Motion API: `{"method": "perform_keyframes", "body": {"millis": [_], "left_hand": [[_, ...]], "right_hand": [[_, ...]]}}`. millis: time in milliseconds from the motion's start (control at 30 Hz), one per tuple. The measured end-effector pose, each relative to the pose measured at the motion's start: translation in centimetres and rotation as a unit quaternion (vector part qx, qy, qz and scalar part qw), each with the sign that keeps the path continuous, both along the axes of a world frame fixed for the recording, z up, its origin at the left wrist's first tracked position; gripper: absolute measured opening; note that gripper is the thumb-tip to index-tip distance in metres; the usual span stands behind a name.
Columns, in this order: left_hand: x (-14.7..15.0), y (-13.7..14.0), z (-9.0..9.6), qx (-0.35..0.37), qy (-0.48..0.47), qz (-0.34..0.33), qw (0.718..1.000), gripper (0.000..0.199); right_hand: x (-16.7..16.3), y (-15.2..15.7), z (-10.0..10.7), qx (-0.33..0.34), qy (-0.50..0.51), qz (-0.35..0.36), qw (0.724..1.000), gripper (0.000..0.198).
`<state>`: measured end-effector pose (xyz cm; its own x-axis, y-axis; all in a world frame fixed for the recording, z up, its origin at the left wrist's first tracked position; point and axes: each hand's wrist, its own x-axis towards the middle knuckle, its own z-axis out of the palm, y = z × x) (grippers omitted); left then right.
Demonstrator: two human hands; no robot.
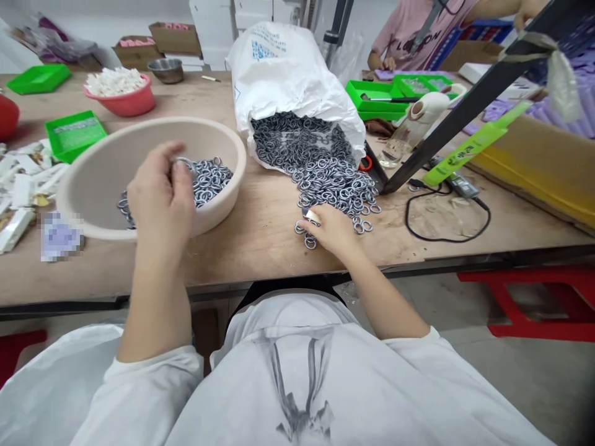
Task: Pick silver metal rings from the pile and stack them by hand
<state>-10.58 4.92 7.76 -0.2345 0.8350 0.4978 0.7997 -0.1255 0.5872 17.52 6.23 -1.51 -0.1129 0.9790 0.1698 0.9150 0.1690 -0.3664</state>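
My left hand point(160, 192) is raised over a beige plastic basin point(93, 176), slightly blurred. Its thumb and fingers are closed at what looks like a grey metal ring. More grey metal rings point(211, 183) lie heaped in the basin. On the wooden table, my right hand point(334, 230) is closed around a small cream-white piece with a dark end point(311, 215), whose kind I cannot make out. Loose rings lie under and beside these fingertips. Just beyond, a pile of rings point(337, 186) spills from a white sack point(292, 74) lying on its side.
A dark metal bar point(460, 105) slants up on the right, near a black cable point(446, 238) and a jug point(425, 111). White pieces point(23, 186), a green tray point(77, 133) and a red bowl point(134, 102) stand left. Another person point(413, 37) sits across the table.
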Motion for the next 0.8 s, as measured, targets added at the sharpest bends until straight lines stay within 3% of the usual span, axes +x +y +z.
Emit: {"method": "perform_keyframes", "body": {"millis": [100, 167, 233, 400, 467, 500, 567, 633, 700, 733, 800], "left_hand": [[-1.5, 2.1, 0.7, -0.069, 0.180, 0.090, 0.977, 0.041], [-1.9, 2.7, 0.5, -0.123, 0.225, 0.093, 0.962, 0.038], [-1.8, 2.5, 0.2, -0.111, 0.229, 0.081, 0.964, 0.044], [1.2, -0.4, -1.9, 0.109, 0.114, -0.028, 0.987, 0.033], [3.3, -1.7, -3.8, 0.048, -0.007, -0.157, 0.986, 0.036], [4.4, -2.2, -4.9, -0.026, -0.088, -0.217, 0.972, 0.039], [6.4, -3.0, -6.7, -0.191, -0.281, -0.290, 0.895, 0.053], [7.8, -3.5, -7.9, -0.326, -0.447, -0.327, 0.766, 0.058], [8.8, -4.0, -8.2, -0.378, -0.558, -0.337, 0.657, 0.047], [9.1, -4.2, -8.1, -0.385, -0.592, -0.339, 0.621, 0.044], [9.5, -4.7, -7.7, -0.395, -0.626, -0.347, 0.576, 0.042]], "right_hand": [[-1.2, 0.3, -0.1, -0.031, -0.070, 0.014, 0.997, 0.031], [-1.8, 0.6, -0.3, -0.042, -0.088, 0.015, 0.995, 0.027], [-2.0, 0.9, -0.3, -0.041, -0.087, 0.014, 0.995, 0.023], [-1.8, 1.0, 0.1, -0.032, 0.012, 0.032, 0.999, 0.018], [-1.8, 0.7, 0.5, -0.021, 0.130, 0.080, 0.988, 0.015], [-1.8, 0.4, 0.6, -0.010, 0.192, 0.111, 0.975, 0.014], [-1.8, -0.2, 0.8, 0.023, 0.288, 0.176, 0.941, 0.016], [-1.9, -0.8, 0.9, 0.054, 0.329, 0.226, 0.915, 0.020], [-1.9, -1.4, 0.8, 0.076, 0.343, 0.258, 0.900, 0.025], [-1.9, -1.6, 0.7, 0.083, 0.350, 0.266, 0.894, 0.026], [-1.8, -1.9, 0.6, 0.089, 0.366, 0.263, 0.888, 0.029]]}}
